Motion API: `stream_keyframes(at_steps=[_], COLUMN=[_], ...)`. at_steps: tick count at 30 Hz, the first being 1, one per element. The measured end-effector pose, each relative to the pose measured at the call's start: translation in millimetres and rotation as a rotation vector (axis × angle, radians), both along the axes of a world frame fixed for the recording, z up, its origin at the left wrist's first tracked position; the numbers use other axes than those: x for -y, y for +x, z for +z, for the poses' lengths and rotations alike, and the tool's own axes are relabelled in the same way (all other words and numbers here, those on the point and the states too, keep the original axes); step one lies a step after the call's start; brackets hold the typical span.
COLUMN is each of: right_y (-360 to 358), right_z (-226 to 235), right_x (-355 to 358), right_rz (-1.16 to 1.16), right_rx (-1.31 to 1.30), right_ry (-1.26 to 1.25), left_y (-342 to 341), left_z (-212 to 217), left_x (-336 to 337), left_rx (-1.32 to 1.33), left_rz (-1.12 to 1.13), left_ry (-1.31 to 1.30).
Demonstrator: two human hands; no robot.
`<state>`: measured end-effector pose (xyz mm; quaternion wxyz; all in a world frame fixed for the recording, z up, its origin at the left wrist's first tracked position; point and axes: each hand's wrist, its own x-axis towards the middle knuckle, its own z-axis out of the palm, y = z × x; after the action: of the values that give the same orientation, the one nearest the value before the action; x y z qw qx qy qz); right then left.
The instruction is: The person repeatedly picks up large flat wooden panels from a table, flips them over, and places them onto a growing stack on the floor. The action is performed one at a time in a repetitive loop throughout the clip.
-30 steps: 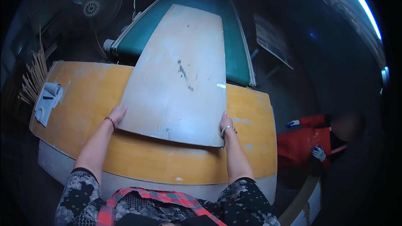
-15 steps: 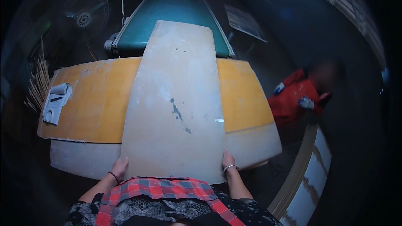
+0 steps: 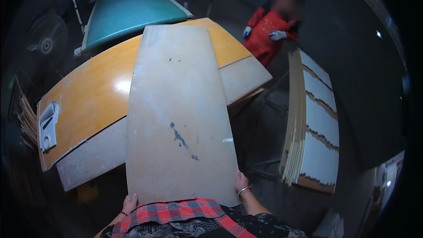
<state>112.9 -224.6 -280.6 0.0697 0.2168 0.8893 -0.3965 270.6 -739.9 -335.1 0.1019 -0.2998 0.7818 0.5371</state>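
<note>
A long pale board with dark smudges stretches away from my waist, its near edge against my checked apron. My left hand is closed on its near left edge. At the near right edge my right hand, with a bangle at the wrist, grips the same board; the fingers beneath are hidden. The board's far part lies across an orange-yellow panel, which rests on another pale board. A notepad with a pen and a roll of tape lie at the panel's left end.
Beyond the table is a green conveyor belt. A person in a red apron and gloves stands at the far right. Stacked boards with white tops stand to my right. A fan and thin wooden strips are at the left.
My view has turned to the right. The pale board, still in both hands, has swung rightward and been drawn back toward me relative to the table. More of the white-topped stack shows.
</note>
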Motion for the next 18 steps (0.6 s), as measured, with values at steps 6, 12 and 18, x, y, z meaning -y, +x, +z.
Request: stream_keyframes(at_steps=[6, 12, 18], right_y=[50, 8, -47], right_z=[-20, 2, -13], right_x=[-46, -99, -134], right_rz=[-0.131, -0.201, -0.229], right_rx=[0.067, 0.114, 0.169], right_ry=[0.065, 0.076, -0.033], left_y=[-51, -150, -250], left_z=[63, 98, 41], left_x=[-46, -103, -117], left_rx=[0.076, 0.181, 0.340], left_rz=[-0.170, -0.119, -0.077], left_ry=[-0.079, 0.268, 0.230])
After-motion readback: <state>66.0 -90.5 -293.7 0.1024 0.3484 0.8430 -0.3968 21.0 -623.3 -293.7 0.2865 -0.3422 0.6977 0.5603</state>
